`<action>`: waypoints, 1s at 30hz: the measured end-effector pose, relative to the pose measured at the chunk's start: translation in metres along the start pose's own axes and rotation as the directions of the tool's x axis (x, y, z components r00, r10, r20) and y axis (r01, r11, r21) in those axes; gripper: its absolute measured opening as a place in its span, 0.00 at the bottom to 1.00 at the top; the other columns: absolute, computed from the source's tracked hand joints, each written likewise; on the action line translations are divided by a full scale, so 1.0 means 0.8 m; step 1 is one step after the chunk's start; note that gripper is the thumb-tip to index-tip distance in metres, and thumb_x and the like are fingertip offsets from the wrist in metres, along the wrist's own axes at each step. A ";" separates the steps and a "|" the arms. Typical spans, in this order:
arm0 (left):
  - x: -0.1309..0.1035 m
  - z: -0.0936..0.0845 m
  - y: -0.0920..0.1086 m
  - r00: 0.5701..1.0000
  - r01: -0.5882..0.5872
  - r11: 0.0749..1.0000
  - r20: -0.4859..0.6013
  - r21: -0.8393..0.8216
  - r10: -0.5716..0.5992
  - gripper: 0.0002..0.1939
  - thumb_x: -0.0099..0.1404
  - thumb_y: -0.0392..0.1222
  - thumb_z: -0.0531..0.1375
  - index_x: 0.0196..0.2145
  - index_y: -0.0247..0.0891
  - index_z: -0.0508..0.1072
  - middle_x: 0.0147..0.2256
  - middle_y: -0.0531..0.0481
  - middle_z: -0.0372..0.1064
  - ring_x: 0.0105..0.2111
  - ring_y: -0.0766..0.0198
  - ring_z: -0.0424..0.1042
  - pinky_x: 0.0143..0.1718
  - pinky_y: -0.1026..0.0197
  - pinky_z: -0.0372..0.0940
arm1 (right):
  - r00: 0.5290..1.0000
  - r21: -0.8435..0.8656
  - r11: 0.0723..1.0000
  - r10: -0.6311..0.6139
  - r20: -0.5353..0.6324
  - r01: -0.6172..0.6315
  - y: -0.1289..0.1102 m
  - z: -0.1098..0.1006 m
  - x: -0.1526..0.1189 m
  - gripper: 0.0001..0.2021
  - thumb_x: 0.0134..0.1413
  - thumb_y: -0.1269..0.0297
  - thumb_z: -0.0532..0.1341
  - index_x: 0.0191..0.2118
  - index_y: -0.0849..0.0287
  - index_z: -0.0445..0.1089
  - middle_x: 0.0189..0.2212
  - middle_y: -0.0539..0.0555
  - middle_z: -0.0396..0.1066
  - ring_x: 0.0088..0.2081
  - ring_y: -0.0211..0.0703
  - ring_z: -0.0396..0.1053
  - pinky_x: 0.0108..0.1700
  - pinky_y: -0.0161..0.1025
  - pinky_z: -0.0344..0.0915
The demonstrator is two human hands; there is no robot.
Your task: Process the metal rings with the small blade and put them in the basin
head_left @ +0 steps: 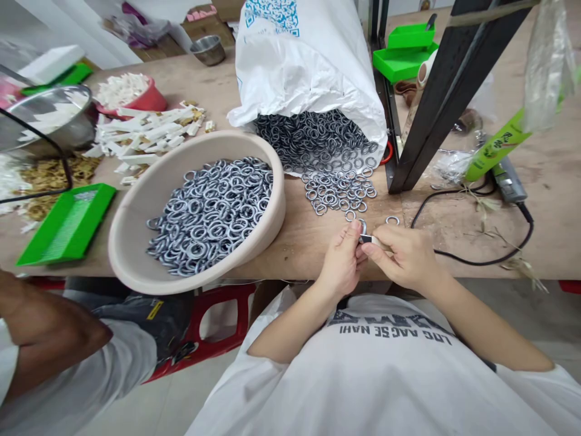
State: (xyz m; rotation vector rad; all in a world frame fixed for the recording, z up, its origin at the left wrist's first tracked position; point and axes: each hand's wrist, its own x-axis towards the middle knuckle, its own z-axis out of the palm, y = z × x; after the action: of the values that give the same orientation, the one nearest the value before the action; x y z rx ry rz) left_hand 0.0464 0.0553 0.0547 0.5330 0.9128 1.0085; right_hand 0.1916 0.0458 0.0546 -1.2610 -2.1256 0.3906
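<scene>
Close to the table's front edge, my left hand [342, 260] pinches a grey ring [363, 226] between thumb and fingers. My right hand [406, 254] is closed around a small tool [367, 239] with a dark flat end and a pale part, touching or very near the ring. The tool's exact kind is hard to make out. Just beyond my hands lies a loose pile of grey rings [338, 191], spilling from a white sack [308, 72] on its side. One single ring [392, 220] rests beyond my right hand. To the left stands a beige basin [118, 242] holding many similar rings.
A black metal post [431, 103] rises right of the sack. A black cable [481, 264] loops at the right, near a green tube [497, 145]. At left are a green tray [97, 221], white strips [145, 136] and a co-worker's arm [49, 333].
</scene>
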 end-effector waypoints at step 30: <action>0.023 -0.060 -0.016 0.944 -0.317 0.868 0.041 0.383 0.327 0.22 0.65 0.60 0.59 0.30 0.36 0.70 0.24 0.53 0.68 0.19 0.73 0.60 0.20 0.67 0.54 | 0.863 0.830 0.417 0.484 0.143 -0.371 -0.002 0.046 0.032 0.17 0.58 0.48 0.64 0.32 0.58 0.67 0.24 0.46 0.66 0.19 0.30 0.53 0.21 0.33 0.49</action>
State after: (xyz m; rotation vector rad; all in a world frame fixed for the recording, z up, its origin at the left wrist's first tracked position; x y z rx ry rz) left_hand 0.0164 0.0648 0.0120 1.0355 1.0755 1.1417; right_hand 0.1575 0.0695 0.0371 -1.1267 -1.1261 1.3535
